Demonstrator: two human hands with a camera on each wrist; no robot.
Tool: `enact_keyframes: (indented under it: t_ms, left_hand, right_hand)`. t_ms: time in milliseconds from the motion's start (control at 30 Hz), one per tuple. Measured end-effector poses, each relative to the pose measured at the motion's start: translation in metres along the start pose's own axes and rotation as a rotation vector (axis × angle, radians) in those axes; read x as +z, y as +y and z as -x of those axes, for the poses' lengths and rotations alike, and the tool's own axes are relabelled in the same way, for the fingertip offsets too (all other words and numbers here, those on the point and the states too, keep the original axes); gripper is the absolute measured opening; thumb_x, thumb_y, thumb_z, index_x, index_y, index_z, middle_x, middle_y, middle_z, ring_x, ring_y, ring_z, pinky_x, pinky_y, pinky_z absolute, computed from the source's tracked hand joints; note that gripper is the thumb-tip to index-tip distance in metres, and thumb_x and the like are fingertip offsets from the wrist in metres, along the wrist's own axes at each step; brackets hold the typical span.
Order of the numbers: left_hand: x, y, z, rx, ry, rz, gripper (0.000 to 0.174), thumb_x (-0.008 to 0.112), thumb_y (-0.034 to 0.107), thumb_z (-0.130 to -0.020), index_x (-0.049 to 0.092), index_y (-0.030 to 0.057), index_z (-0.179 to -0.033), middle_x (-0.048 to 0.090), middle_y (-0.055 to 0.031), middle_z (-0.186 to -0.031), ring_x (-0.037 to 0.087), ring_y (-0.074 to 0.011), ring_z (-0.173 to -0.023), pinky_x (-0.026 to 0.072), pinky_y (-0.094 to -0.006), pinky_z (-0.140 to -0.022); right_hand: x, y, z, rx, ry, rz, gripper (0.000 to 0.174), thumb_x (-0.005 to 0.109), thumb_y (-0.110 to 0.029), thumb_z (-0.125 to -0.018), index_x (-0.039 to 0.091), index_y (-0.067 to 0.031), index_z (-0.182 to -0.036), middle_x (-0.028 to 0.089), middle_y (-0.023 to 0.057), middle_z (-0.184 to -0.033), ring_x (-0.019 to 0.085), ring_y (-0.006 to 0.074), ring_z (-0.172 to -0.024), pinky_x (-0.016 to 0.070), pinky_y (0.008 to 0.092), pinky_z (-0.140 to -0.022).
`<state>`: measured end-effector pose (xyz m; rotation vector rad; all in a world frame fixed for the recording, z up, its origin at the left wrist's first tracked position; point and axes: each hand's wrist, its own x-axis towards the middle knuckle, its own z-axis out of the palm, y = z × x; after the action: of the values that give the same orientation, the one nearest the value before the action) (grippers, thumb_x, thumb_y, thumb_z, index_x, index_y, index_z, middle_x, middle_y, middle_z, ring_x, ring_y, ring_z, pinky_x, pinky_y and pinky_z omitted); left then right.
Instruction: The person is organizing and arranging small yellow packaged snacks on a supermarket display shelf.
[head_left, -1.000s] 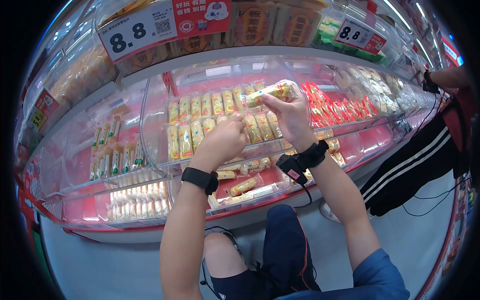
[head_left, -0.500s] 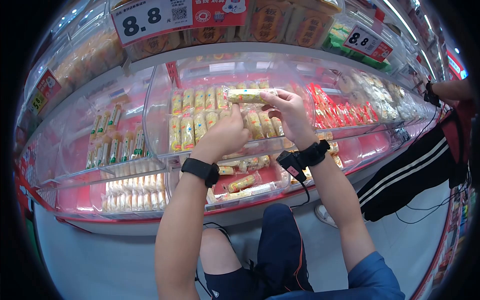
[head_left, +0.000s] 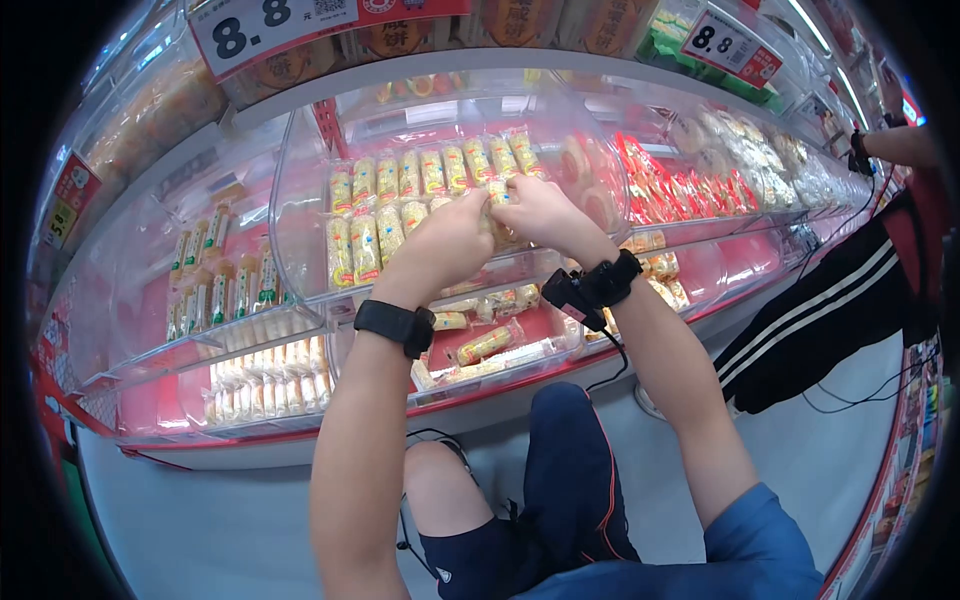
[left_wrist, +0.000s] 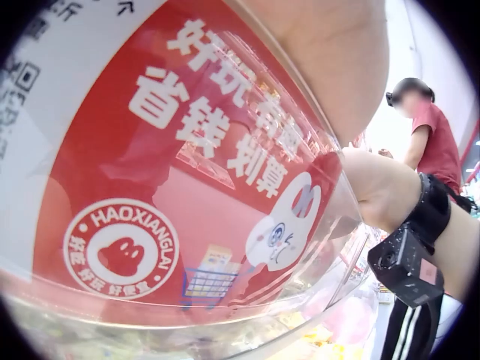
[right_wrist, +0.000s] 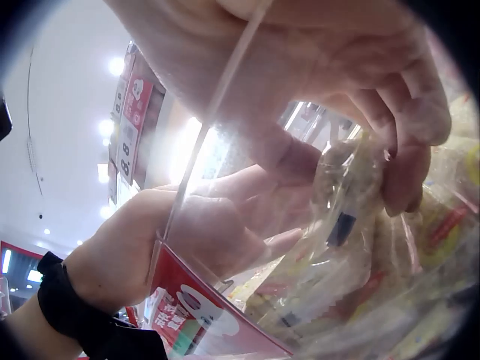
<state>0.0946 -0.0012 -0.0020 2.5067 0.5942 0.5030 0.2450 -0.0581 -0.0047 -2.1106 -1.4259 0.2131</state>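
Note:
My right hand (head_left: 545,213) pinches a clear-wrapped yellowish snack roll (right_wrist: 349,187) between thumb and fingers, at the right part of the front row. Beside it, my left hand (head_left: 445,245) reaches over the bin's front wall; in the right wrist view that left hand (right_wrist: 206,225) extends its fingers toward the same roll, tips right at its wrapper. Two rows of like wrapped rolls (head_left: 365,243) stand in the clear bin, the front row's middle hidden behind my hands. A red price card (left_wrist: 142,180) fills much of the left wrist view.
Below lies a lower bin with loose wrapped rolls (head_left: 485,343). Red-wrapped snacks (head_left: 675,185) fill the bin to the right, green-labelled sticks (head_left: 225,285) the one at left. A shelf edge (head_left: 420,85) overhangs the bin. Another person in striped trousers (head_left: 820,320) stands at right.
My right hand has brought the held roll down from above the bin into the front row, turning it from lying level to more upright. The left hand stays close by, over the front row.

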Motion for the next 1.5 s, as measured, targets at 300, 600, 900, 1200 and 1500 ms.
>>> enact_keyframes:
  t_ms: [300,600,900,1200,1500]
  left_hand:
    - [-0.001,0.001,-0.001,-0.014,-0.011,0.029,0.047,0.045,0.007,-0.078,0.046,-0.0022,-0.124,0.056,-0.0243,-0.117,0.054,-0.0353,-0.109,0.0406,-0.0379,-0.094]
    - [0.003,-0.007,-0.007,0.014,-0.02,-0.038,0.05,0.044,0.005,-0.076,0.047,-0.002,-0.125,0.056,-0.0238,-0.117,0.054,-0.0338,-0.11,0.0407,-0.0376,-0.095]
    - [0.003,-0.007,-0.005,0.17,-0.04,-0.115,0.042,0.042,0.012,-0.081,0.055,0.0028,-0.12,0.054,-0.0202,-0.119,0.05,-0.0327,-0.111,0.0378,-0.0373,-0.098]
    - [0.003,-0.006,-0.012,0.012,-0.153,-0.211,0.04,0.044,0.02,-0.085,0.057,0.0182,-0.123,0.051,-0.0105,-0.12,0.041,-0.0265,-0.12,0.0313,-0.0387,-0.101]
    - [0.01,-0.026,-0.02,0.125,-0.161,-0.266,0.04,0.04,0.021,-0.087,0.058,0.0271,-0.122,0.049,-0.0083,-0.121,0.039,-0.0246,-0.121,0.0282,-0.042,-0.103]
  right_hand:
    - [0.001,0.001,0.008,0.014,0.031,0.08,0.059,0.065,-0.035,-0.07,0.057,0.0093,-0.109,0.061,0.0293,-0.1,0.061,0.0374,-0.096,0.0479,0.0394,-0.085]
    - [0.001,0.008,0.003,-0.011,0.07,0.127,0.057,0.07,-0.03,-0.065,0.059,0.0048,-0.109,0.061,0.0276,-0.1,0.062,0.0349,-0.093,0.0494,0.0372,-0.08]
    - [0.007,0.012,0.002,-0.043,0.046,0.095,0.044,0.07,-0.026,-0.06,0.055,0.0019,-0.09,0.062,0.0205,-0.085,0.063,0.0322,-0.084,0.0486,0.037,-0.07]
    - [0.001,-0.001,0.012,0.005,0.028,0.141,0.042,0.071,-0.026,-0.061,0.065,0.0004,-0.093,0.066,0.0196,-0.093,0.064,0.0332,-0.09,0.051,0.0408,-0.076]
    - [0.008,-0.01,0.075,-0.973,0.689,-0.076,0.013,0.056,-0.003,-0.067,0.061,-0.0052,-0.078,0.056,0.0099,-0.073,0.057,0.0309,-0.066,0.0461,0.04,-0.059]
